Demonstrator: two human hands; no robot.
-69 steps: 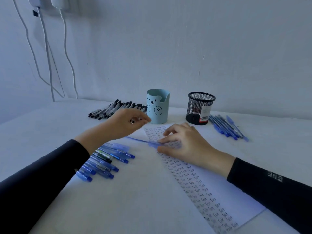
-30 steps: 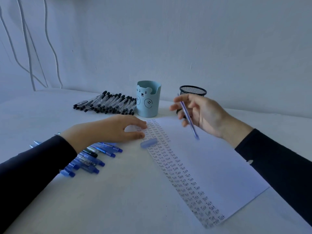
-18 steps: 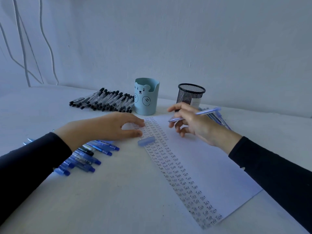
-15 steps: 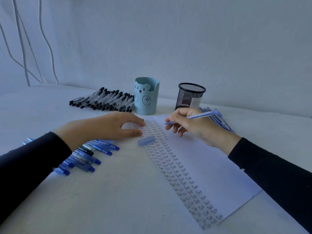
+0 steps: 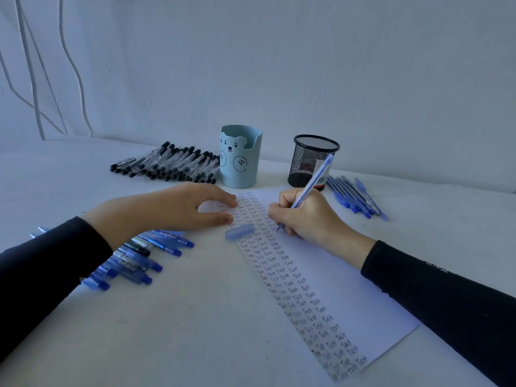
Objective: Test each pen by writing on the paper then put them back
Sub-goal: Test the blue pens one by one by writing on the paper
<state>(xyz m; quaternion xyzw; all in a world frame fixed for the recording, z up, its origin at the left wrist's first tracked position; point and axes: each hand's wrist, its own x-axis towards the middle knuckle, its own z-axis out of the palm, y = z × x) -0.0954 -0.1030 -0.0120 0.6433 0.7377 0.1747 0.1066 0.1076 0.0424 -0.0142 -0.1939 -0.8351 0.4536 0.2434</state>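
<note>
My right hand (image 5: 310, 216) grips a light blue pen (image 5: 315, 177) in a writing hold, with the tip down on the white paper (image 5: 335, 277) beside the columns of handwritten words. The pen's cap (image 5: 239, 231) lies loose on the paper's left edge. My left hand (image 5: 178, 208) rests with fingertips pressing the paper's top left corner. Blue pens (image 5: 139, 255) lie in a row under my left wrist.
A row of black-capped pens (image 5: 170, 163) lies at the back left. A blue bear cup (image 5: 240, 156) and a black mesh cup (image 5: 314, 160) stand behind the paper. More blue pens (image 5: 354, 196) lie right of the mesh cup. Cables hang on the wall at left.
My right hand turned the uncapped pen from a loose raised hold into a writing grip and brought its tip down onto the paper. My left hand stayed pressing the paper.
</note>
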